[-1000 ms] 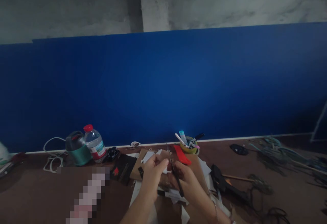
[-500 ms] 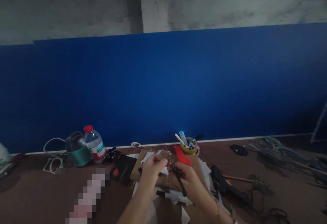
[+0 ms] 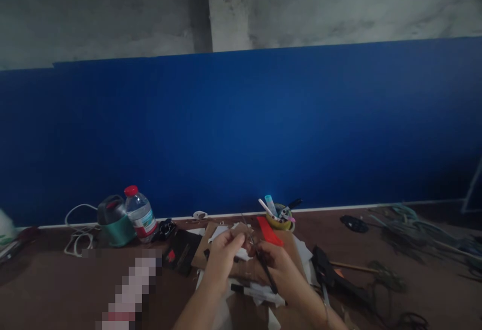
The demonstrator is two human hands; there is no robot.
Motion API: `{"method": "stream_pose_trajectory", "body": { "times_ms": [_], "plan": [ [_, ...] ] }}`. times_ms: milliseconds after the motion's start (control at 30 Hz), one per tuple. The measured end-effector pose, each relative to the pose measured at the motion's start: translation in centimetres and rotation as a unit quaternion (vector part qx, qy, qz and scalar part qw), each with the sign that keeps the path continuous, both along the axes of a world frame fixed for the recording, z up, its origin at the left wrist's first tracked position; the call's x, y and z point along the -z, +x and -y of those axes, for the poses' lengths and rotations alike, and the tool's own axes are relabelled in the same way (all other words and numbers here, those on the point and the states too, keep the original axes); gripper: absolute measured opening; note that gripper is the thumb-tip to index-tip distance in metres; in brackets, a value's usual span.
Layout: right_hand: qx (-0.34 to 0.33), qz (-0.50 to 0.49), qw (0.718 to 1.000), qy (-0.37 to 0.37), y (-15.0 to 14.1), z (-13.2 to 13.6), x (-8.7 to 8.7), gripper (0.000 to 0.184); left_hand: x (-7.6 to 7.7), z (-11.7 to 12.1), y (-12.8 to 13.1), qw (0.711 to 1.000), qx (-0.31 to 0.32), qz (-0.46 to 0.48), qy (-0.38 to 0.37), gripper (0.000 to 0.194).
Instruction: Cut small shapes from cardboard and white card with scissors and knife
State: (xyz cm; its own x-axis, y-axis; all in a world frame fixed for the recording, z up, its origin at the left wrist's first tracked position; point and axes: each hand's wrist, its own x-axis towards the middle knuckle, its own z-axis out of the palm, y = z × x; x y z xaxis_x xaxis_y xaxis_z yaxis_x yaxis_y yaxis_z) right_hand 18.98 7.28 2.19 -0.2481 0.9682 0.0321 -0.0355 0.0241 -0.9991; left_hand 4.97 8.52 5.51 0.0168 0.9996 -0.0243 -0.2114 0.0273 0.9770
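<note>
My left hand [image 3: 222, 259] is closed in a pinch on a small white paper piece [image 3: 241, 253] held above the table. Just to its right, my right hand [image 3: 280, 269] is closed round the dark handles of a pair of scissors [image 3: 259, 255], whose thin blades point up and left toward the paper. Under both hands lie brown cardboard [image 3: 205, 249] and white paper scraps [image 3: 263, 295]. A black marker [image 3: 241, 288] lies beneath my wrists.
A yellow cup of pens [image 3: 279, 216] and a red strip [image 3: 269, 231] sit behind my hands. A water bottle [image 3: 140, 213] and green tape roll [image 3: 113, 222] stand left. A black glue gun [image 3: 331, 275] and tangled cords [image 3: 406, 224] lie right. A blue board [image 3: 241, 129] backs the brown table.
Both hands stay together with paper and scissors; the scissors have shifted slightly right and down, and the view has dropped a little.
</note>
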Motion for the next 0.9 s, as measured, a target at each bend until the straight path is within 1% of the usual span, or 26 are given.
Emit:
{"method": "stream_pose_trajectory", "body": {
  "times_ms": [67, 167, 300, 400, 533, 633, 733, 833, 900],
  "plan": [
    [0.004, 0.001, 1.000, 0.013, 0.0, 0.1, -0.2, 0.013, -0.2, 0.0, -0.2, 1.000, 0.018, -0.011, 0.013, 0.023],
    [-0.006, 0.004, 1.000, 0.008, -0.1, 0.3, -0.8, 0.012, -0.4, -0.1, -0.4, 0.999, 0.032, -0.027, 0.025, 0.022],
    [-0.008, 0.011, 1.000, 0.011, -0.2, 0.5, -1.5, 0.017, -0.5, -0.1, -0.7, 0.998, 0.035, -0.036, 0.023, 0.021],
    [-0.015, 0.027, 0.999, -0.014, -0.2, 0.5, -1.4, 0.016, -0.9, 0.0, -0.8, 0.998, 0.030, -0.049, 0.018, 0.021],
    [-0.007, 0.052, 0.999, -0.009, -0.2, 0.4, -1.2, 0.014, -1.2, -0.1, -0.9, 0.998, 0.036, -0.047, 0.013, 0.022],
    [0.000, 0.053, 0.999, -0.006, -0.3, 0.4, -1.4, 0.011, -1.0, -0.2, -1.0, 0.998, 0.038, -0.044, 0.011, 0.023],
    [0.005, 0.057, 0.998, -0.013, -0.4, 0.5, -1.6, 0.009, -0.5, -0.3, -1.0, 0.998, 0.022, -0.051, 0.018, 0.026],
    [-0.001, 0.057, 0.998, -0.014, -0.4, 0.5, -1.4, 0.010, 0.1, -0.4, -0.8, 0.997, -0.001, -0.070, 0.033, 0.029],
    [-0.008, 0.047, 0.999, -0.011, -0.3, 0.5, -1.3, 0.009, 0.4, -0.4, -0.8, 0.996, 0.005, -0.080, 0.040, 0.029]
  ]
}}
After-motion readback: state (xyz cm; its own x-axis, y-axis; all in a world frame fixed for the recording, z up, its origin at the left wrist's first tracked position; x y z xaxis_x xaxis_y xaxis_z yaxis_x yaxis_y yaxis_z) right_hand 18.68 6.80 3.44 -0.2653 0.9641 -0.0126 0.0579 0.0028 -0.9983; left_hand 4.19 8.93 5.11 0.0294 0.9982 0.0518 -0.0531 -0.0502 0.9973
